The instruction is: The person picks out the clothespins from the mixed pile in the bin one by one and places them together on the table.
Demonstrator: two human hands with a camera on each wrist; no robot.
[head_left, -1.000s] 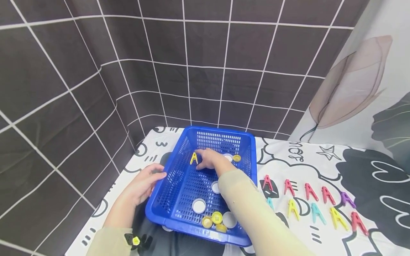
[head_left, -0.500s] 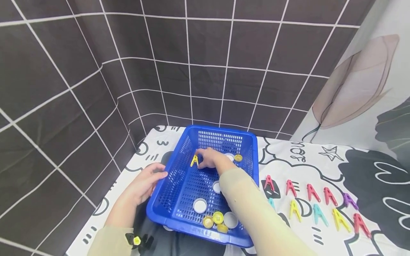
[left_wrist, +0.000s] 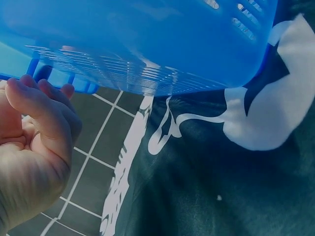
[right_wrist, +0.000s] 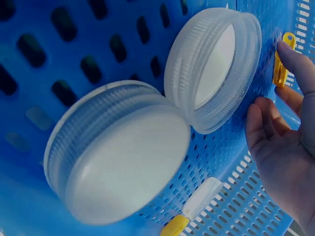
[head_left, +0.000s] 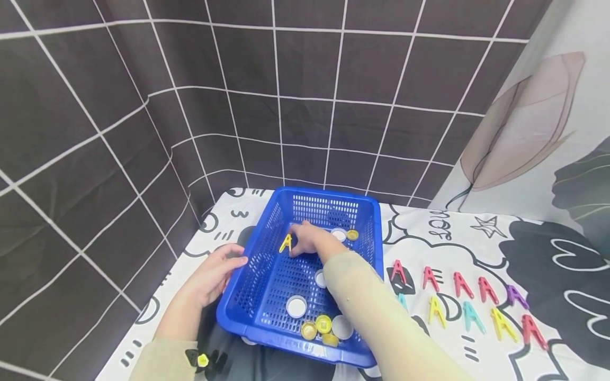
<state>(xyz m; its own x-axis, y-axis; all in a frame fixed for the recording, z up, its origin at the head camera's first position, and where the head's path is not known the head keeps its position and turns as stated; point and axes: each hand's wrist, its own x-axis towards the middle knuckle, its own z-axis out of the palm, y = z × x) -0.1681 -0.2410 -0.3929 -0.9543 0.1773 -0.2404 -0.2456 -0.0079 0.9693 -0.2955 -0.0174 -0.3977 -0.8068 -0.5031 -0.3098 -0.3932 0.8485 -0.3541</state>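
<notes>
My right hand (head_left: 307,239) reaches into a blue plastic basket (head_left: 257,332) and pinches a yellow clothespin (head_left: 285,243) near its left inner wall. In the right wrist view, thumb and forefinger lie at the yellow clothespin (right_wrist: 280,71), while the other fingers are bent. My left hand (head_left: 216,272) touches the basket's left rim from outside, its fingers loosely bent; in the left wrist view, the fingertips of the left hand (left_wrist: 42,132) meet the rim. White and clear lids (right_wrist: 128,162) and yellow caps (head_left: 323,323) lie on the basket floor.
Right of the basket, several red clothespins (head_left: 463,286), yellow clothespins (head_left: 503,324), teal clothespins (head_left: 473,317) and a purple clothespin (head_left: 517,297) lie in two rows on a patterned cloth (head_left: 448,248). A dark gridded curtain (head_left: 305,121) hangs behind the basket.
The yellow clothespin has tilted and shifted slightly down and left with my right hand. My left hand has stayed at the rim. The basket looks unmoved.
</notes>
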